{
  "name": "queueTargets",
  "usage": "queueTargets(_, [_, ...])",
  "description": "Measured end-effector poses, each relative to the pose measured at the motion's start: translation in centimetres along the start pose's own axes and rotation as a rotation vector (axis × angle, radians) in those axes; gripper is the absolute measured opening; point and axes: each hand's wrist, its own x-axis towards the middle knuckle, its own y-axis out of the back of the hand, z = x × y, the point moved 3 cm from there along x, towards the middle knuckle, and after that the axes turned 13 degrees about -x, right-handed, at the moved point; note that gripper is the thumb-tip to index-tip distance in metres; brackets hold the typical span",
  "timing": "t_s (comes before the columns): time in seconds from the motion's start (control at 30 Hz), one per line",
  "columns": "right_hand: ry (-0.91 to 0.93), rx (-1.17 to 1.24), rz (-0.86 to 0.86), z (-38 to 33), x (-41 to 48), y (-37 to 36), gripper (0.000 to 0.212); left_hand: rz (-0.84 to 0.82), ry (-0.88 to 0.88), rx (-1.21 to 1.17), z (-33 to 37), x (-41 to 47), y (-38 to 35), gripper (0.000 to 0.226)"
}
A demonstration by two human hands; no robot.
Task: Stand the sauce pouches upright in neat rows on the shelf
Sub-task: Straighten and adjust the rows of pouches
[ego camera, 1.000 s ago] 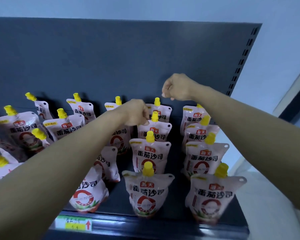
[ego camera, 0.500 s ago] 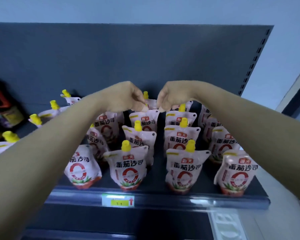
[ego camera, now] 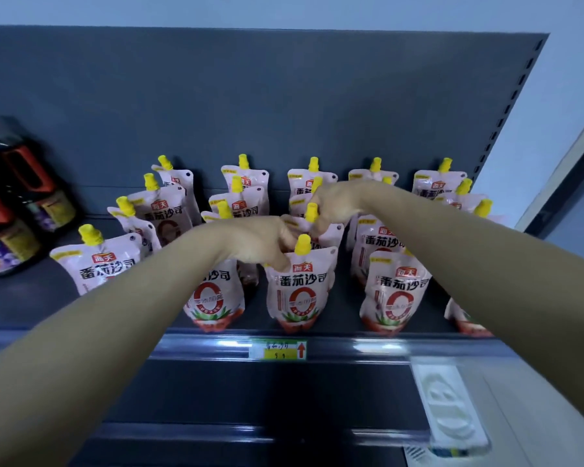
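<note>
Beneath our left hand (ego camera: 263, 244), the front pouch (ego camera: 300, 291) is pinched at its top; just behind, our right hand (ego camera: 338, 203) grips the next pouch (ego camera: 329, 232) by its spout. Both have left the back row (ego camera: 312, 178), so the straightening seems nearly finished.

Dim, cool bluish light, no hard shadows. Pic soft overall, sharpest on the pouches (ego camera: 300, 291) just above the tag (ego camera: 279, 349). Bottles (ego camera: 11, 210) far left of tag are smeared w/ blur. Pale glare streak runs along the rail (ego camera: 209, 345) either side of tag. Wide-angle bend: panel (ego camera: 250, 96) above tag bows & slants at its top edge. Tray (ego camera: 449, 409) lower right of tag is fuzzy.
</note>
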Motion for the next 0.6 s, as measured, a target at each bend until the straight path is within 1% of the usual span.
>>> queueTargets(0.1, [-0.053, 0.069, 0.016, 0.1, 0.0, 0.0, 0.035, 0.027, 0.002, -0.028, -0.7, 0.2, -0.9, 0.024])
queueTargets(0.2, [-0.079, 0.102, 0.014, -0.2, -0.2, -0.1, 0.033, 0.022, -0.029, -0.067, -0.8, 0.1, -1.2, 0.013])
queueTargets(0.3, [-0.091, 0.128, 0.013, -0.4, -0.1, -0.1, 0.029, 0.000, -0.053, -0.084, -0.7, 0.4, -1.2, 0.016])
queueTargets(0.43, [-0.086, 0.155, 0.013, -0.6, 0.2, -0.2, 0.028, 0.004, -0.068, -0.117, -1.0, 0.7, -1.2, 0.020])
queueTargets(0.5, [-0.091, 0.133, 0.021, -0.7, 0.3, 0.0, 0.028, 0.011, -0.082, -0.089, -1.1, 0.8, -1.2, 0.023])
queueTargets(0.6, [-0.074, 0.097, 0.035, -1.0, 0.6, 0.1, 0.026, 0.012, -0.103, -0.034, -1.1, 0.6, -0.9, 0.020])
